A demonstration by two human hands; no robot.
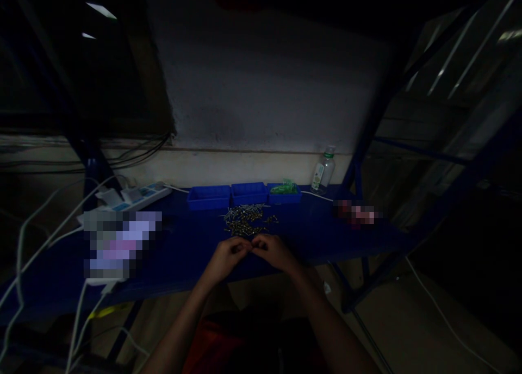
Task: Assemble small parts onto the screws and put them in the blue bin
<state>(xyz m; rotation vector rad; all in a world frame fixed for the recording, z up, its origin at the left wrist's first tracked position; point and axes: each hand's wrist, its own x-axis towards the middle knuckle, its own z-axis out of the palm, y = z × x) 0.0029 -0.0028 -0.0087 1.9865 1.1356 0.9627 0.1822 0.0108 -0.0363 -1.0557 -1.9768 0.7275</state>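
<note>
Close to the front edge of the blue table, my left hand [229,255] and my right hand [276,250] meet at the fingertips. Both are closed in a pinch. Whatever lies between the fingers is too small and dark to make out. Just beyond them is a loose pile of small brass-coloured metal pieces [243,222], with thin silvery pins or screws [237,210] along its far and left side. A few separate pieces [271,219] lie right of the pile.
Behind the pile stand three blue bins, the left [209,198], the middle [249,193] and the right [299,195], which holds green material [285,187]. A clear bottle [324,172] is at the back right. A power strip [141,195] with white cables occupies the left. Blurred items lie at both sides.
</note>
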